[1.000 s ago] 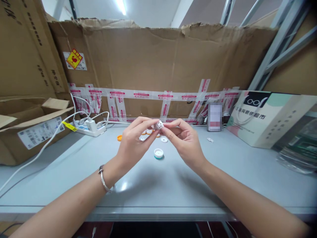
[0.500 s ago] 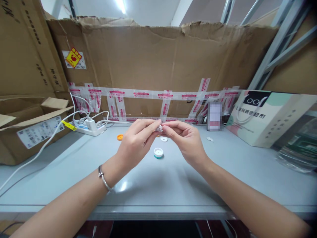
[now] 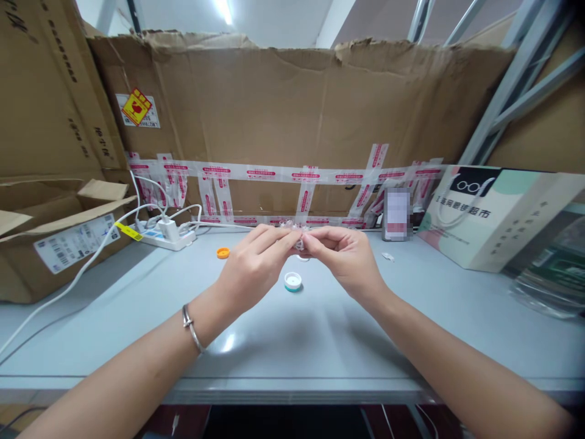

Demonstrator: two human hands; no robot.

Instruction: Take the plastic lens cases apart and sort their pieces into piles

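My left hand (image 3: 256,259) and my right hand (image 3: 342,256) meet above the middle of the table, fingertips pinched together. Between them is a small whitish, partly clear piece (image 3: 300,244), gripped by both; its shape is mostly hidden by the fingers. Just beneath, a white disc (image 3: 303,259) lies largely covered by the hands. Nearer to me stands a round white cap with a teal base (image 3: 293,281). An orange ring-like cap (image 3: 223,252) rests left of my left hand.
On the table (image 3: 292,353), a power strip (image 3: 171,241) with white cables and an open carton (image 3: 55,238) stand left. A phone (image 3: 397,213), small white scrap (image 3: 388,256), printed box (image 3: 484,219) and clear bottle (image 3: 555,268) are right. Cardboard (image 3: 283,110) walls the back.
Both hands have dropped slightly, still joined at the fingertips. More of the clear material shows above the fingers, and the white disc is more covered.
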